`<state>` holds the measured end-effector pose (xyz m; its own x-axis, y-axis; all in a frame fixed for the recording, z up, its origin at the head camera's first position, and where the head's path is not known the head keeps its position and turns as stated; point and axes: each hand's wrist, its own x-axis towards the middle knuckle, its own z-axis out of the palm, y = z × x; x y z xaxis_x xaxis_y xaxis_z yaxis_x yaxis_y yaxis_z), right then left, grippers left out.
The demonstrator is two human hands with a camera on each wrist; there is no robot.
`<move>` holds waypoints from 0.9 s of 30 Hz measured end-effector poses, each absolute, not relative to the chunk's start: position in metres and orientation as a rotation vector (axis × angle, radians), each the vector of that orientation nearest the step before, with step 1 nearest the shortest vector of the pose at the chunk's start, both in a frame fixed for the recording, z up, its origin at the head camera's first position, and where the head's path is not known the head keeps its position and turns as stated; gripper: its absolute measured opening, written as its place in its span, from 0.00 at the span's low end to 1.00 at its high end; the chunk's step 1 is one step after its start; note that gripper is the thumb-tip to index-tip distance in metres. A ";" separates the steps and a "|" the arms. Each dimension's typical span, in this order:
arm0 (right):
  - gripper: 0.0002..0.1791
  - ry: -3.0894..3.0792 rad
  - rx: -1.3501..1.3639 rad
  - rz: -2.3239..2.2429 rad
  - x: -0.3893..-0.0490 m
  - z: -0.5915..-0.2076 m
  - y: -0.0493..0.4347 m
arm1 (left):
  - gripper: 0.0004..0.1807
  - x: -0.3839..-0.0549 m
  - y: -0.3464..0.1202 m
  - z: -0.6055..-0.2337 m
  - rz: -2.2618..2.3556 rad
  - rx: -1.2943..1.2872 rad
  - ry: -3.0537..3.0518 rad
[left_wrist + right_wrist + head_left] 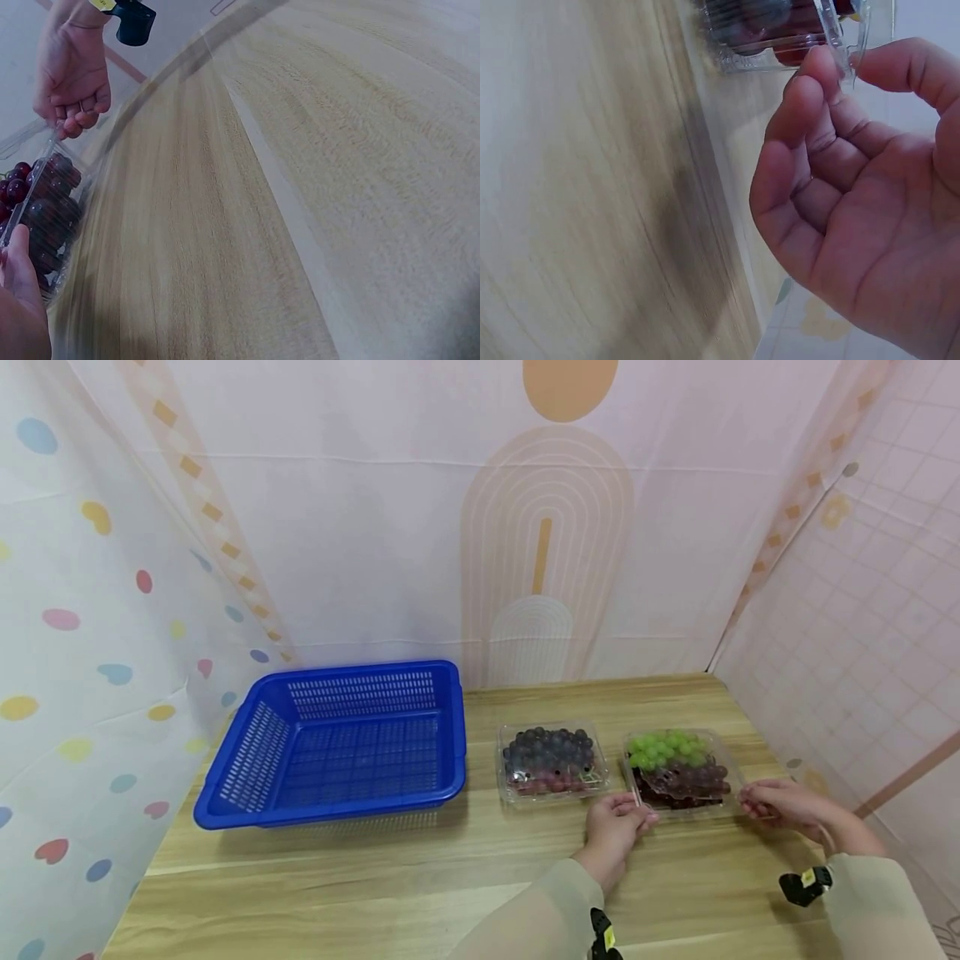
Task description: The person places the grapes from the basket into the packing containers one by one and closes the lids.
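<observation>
A clear plastic grape box (722,750) holds green grapes (667,747) at the back and dark red grapes (682,781) in front. My left hand (609,835) grips its front left corner, and the left thumb (21,262) lies along the rim in the left wrist view. At the right side my right hand (787,810) pinches the rim between thumb and index finger (819,66), the other fingers curled below. Left of the left hand sits a second clear box (510,789) with black grapes (551,747) and some reddish ones.
A large blue plastic basket (457,727) with slotted walls stands on the left of the wooden table (360,885). Patterned cloth hangings (360,552) close off the back and both sides. Black cameras (806,885) are strapped to the wrists.
</observation>
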<state>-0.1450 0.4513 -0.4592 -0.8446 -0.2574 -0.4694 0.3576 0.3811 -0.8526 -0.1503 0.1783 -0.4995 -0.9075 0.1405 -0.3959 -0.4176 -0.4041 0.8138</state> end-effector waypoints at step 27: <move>0.13 1.932 -0.044 -1.650 -0.142 -0.466 0.455 | 0.11 -0.151 0.177 -0.501 2.339 -0.378 1.494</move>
<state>-0.1425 0.4546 -0.4659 -0.8245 -0.3913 -0.4088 0.3427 0.2296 -0.9110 -0.1512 0.1773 -0.5010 -0.9072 0.1392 -0.3971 -0.4188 -0.3896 0.8203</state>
